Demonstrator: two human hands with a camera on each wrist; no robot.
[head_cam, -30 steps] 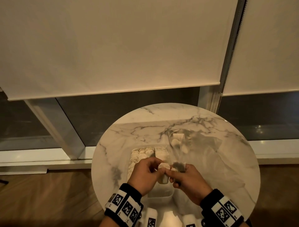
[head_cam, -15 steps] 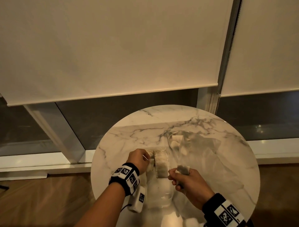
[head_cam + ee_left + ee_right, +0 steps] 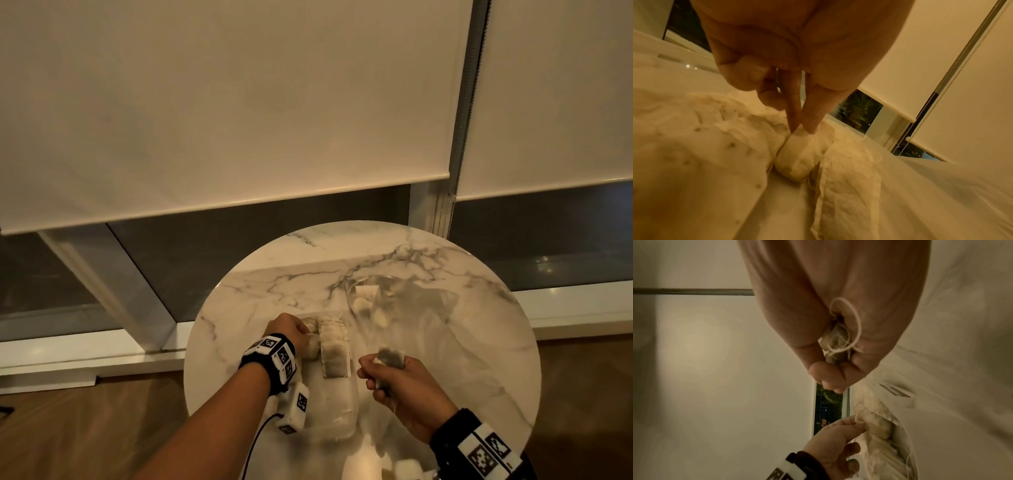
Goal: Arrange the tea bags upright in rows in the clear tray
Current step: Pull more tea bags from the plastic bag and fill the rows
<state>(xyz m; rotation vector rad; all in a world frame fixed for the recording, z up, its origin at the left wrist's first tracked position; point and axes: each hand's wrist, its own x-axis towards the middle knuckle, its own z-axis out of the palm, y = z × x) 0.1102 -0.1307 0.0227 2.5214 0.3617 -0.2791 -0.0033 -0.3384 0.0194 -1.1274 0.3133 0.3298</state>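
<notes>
On the round marble bench (image 3: 445, 274), the clear tray (image 3: 337, 411) sits with its long axis running away from the person. Tea bags (image 3: 334, 346) stand on edge in its far half, packed face to face in rows along that axis; the near half looks unfilled.

The left hand (image 3: 291, 329) reaches over the left row. In the left wrist view its fingertips (image 3: 809, 125) pinch the top of one tea bag (image 3: 797, 159) and seat it in the gap between two rows, the bag upright with its long axis roughly vertical. Holding it by the top edge probably keeps the fingers clear of its neighbours and lets the bag drop straight in.

The right hand (image 3: 407, 387) waits beside the tray, curled round a small bundle of spare bags (image 3: 390, 356) that stick up from the fist, strings looped over the thumb in the right wrist view, likely as a ready supply. A crumpled clear plastic bag (image 3: 407, 301) with a few more tea bags lies further back on the right.
</notes>
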